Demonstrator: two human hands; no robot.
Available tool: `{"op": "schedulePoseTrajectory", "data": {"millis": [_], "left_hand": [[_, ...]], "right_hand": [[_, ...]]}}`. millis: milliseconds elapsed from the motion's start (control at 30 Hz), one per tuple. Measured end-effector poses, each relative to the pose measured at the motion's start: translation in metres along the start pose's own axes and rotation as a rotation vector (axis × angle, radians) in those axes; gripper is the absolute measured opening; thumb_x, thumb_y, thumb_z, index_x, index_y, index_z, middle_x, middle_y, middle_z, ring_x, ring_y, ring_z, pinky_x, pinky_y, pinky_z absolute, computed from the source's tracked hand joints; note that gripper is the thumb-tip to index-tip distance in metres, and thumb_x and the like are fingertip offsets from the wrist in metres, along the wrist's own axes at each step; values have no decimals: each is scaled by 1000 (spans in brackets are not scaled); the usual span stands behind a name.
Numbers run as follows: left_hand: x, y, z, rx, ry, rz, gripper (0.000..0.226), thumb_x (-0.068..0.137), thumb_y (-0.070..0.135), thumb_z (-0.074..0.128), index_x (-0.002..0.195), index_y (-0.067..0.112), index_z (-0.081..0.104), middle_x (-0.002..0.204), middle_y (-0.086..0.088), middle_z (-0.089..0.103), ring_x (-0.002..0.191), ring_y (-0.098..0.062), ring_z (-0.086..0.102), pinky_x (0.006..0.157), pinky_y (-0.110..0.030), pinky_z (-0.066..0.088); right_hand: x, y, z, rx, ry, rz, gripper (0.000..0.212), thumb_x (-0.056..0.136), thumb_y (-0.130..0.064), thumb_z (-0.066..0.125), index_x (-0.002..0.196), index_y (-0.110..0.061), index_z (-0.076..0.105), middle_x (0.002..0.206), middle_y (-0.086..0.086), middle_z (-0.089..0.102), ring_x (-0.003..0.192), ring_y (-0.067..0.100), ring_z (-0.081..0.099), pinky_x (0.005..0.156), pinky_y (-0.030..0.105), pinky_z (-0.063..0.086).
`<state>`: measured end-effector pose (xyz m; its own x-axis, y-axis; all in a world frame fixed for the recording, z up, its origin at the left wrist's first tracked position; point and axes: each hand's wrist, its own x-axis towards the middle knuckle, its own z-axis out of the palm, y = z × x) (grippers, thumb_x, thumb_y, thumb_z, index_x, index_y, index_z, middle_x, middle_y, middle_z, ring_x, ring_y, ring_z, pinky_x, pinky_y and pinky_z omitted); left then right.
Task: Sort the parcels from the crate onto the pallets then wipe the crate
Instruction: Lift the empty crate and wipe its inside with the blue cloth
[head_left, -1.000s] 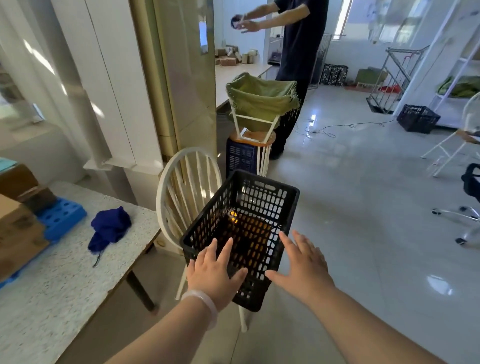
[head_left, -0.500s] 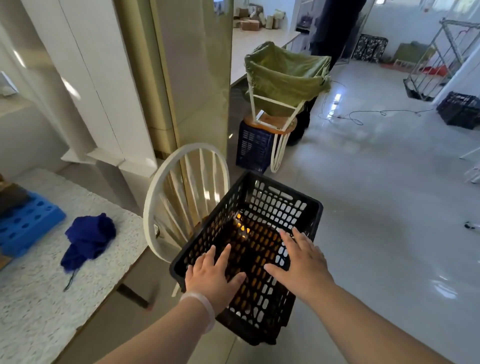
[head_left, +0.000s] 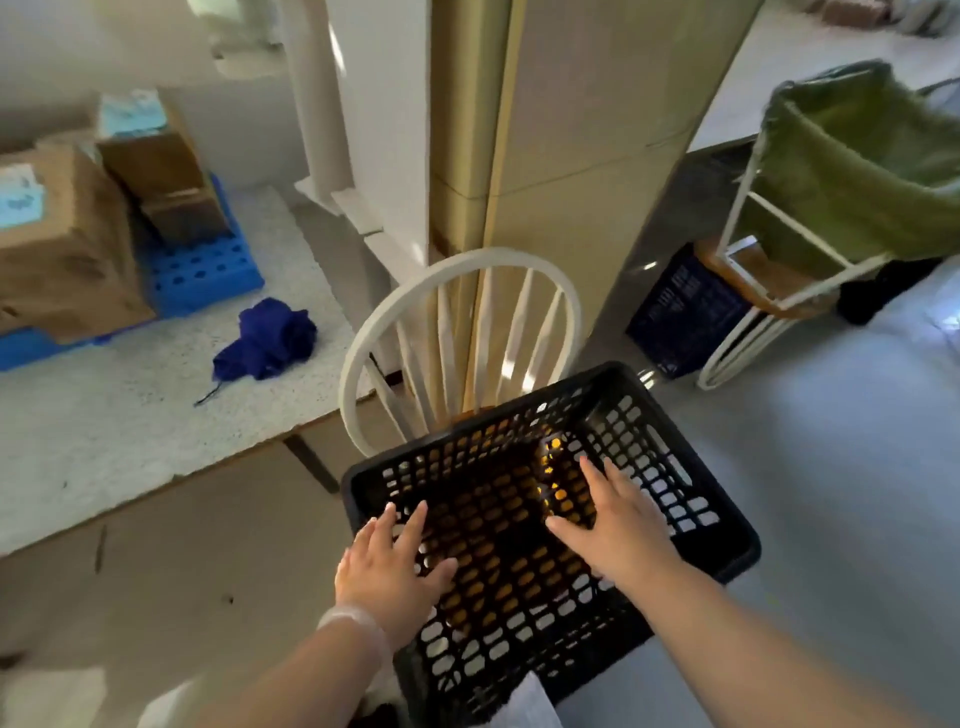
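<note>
Head view: the crate (head_left: 660, 467) sits on the seat of a white spindle-back chair (head_left: 462, 255), just beside the corner of a speckled table (head_left: 104, 441). It is black plastic, rectangular, with walls and floor pierced all over by rows of small oval holes and a longer slot near the rim of the right wall. An orange-brown surface shows through the floor holes.

Both hands are spread flat with fingers straight, gripping nothing. The left hand (head_left: 387, 566) lies over the near left corner, a pale band at its wrist. The right hand (head_left: 618, 525) reaches further in, over the floor. Whether the palms actually touch the plastic cannot be told.

On the table lie a crumpled dark blue cloth (head_left: 270, 338) and, further left, brown cardboard parcels (head_left: 57, 249) stacked on a blue pallet (head_left: 202, 265).
</note>
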<state>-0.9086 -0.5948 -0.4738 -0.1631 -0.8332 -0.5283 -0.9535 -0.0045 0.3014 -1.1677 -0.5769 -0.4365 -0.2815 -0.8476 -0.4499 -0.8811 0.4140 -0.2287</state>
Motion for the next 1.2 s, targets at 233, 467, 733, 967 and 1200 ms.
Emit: {"op": "schedulePoseTrajectory", "data": {"millis": [233, 467, 733, 967, 1200], "left_hand": [[-9, 7, 42, -262, 77, -333, 78, 92, 67, 43, 156, 42, 4, 165, 4, -8, 152, -25, -1, 122, -43, 15], [-1, 15, 70, -415, 154, -464, 82, 92, 56, 56, 156, 40, 7, 161, 8, -23, 151, -30, 8, 121, -46, 21], [17, 32, 80, -493, 284, -552, 93, 89, 47, 65, 155, 42, 0, 163, 5, -18, 150, -35, 9, 121, -49, 21], [12, 31, 83, -715, 362, -629, 84, 94, 31, 65, 154, 47, 9, 143, -4, 31, 127, -28, 42, 110, -50, 39], [9, 15, 86, -737, 356, -631, 71, 89, 41, 68, 150, 44, 32, 137, -5, 42, 117, -27, 52, 98, -48, 51]], "right_hand": [[57, 47, -11, -117, -72, -98, 93, 88, -71, 46, 158, -31, -1, 166, 1, 0, 152, 24, 6, 120, 46, 14], [100, 93, -15, -151, -58, -51, 98, 87, -68, 53, 157, -27, -2, 166, 3, -1, 152, 24, 5, 122, 47, 16], [131, 137, -15, -140, -15, 18, 107, 87, -59, 60, 155, -25, -16, 165, 1, -14, 152, 24, -4, 123, 45, 12], [149, 151, -13, 108, -31, 146, 109, 86, -36, 72, 155, -31, -12, 160, 12, 23, 143, 36, 30, 111, 54, 33], [153, 154, -10, 311, -8, 138, 77, 81, -29, 79, 143, -28, 34, 124, 6, 60, 114, 29, 58, 93, 48, 51]]}}
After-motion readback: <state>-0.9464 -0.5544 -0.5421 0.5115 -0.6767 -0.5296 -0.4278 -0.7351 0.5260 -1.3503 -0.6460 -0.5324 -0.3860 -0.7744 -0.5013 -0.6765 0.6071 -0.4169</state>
